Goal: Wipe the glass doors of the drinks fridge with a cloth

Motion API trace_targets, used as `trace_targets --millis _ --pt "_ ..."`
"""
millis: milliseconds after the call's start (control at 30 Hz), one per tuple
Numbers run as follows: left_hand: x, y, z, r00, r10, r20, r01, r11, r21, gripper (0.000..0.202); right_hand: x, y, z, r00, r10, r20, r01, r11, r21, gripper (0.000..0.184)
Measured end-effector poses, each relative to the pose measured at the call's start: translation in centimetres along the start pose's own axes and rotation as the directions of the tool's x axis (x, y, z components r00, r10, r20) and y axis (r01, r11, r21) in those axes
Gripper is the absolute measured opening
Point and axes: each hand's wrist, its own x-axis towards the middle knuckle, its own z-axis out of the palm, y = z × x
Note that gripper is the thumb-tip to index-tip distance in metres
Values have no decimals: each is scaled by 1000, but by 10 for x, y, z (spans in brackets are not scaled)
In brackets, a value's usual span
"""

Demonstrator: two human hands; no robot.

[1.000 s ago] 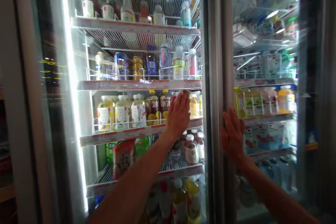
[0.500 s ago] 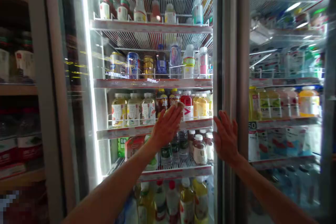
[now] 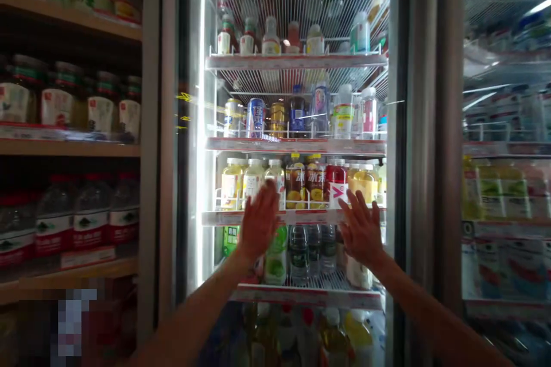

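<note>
Both arms reach forward at the glass front of a lit drinks fridge (image 3: 297,217). My left hand (image 3: 259,222) has its fingers stretched upward and holds nothing. It covers part of the yellow bottles (image 3: 231,182) on the fourth shelf down. My right hand (image 3: 361,228) is spread, also holding nothing, in front of a red bottle (image 3: 336,175) and paler yellow bottles (image 3: 365,180). Between the hands stand brown iced-tea bottles (image 3: 295,183) with yellow caps. I cannot tell whether the palms touch the glass.
Wooden shelves (image 3: 69,148) on the left carry jars and red-labelled water bottles (image 3: 91,221). A metal door frame (image 3: 424,155) runs down the right, beside a second glass-fronted fridge with yellow bottles (image 3: 491,189). Cans (image 3: 256,117) and more bottles fill the shelf above.
The view has swung left, so the left shelves show more. My left hand has moved left across the bottles, and my right hand has moved from the door frame to over the fridge shelves.
</note>
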Motion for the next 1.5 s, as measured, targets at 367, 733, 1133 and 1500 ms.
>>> trace_targets --millis 367,733,1133,1500 --pt "27 -84 -3 870 -469 -149 476 880 7 56 -5 -5 4 998 -32 -48 32 999 3 65" --pt "79 -109 -1 972 -229 -52 231 973 29 49 73 19 10 986 52 -155 -60 997 -50 59" --pt "143 -45 20 993 83 84 -72 990 -125 51 71 19 5 992 29 -126 -37 998 -58 58" --pt "164 -120 4 716 -684 -139 670 730 -139 52 86 70 6 962 211 -177 -238 959 -152 60"
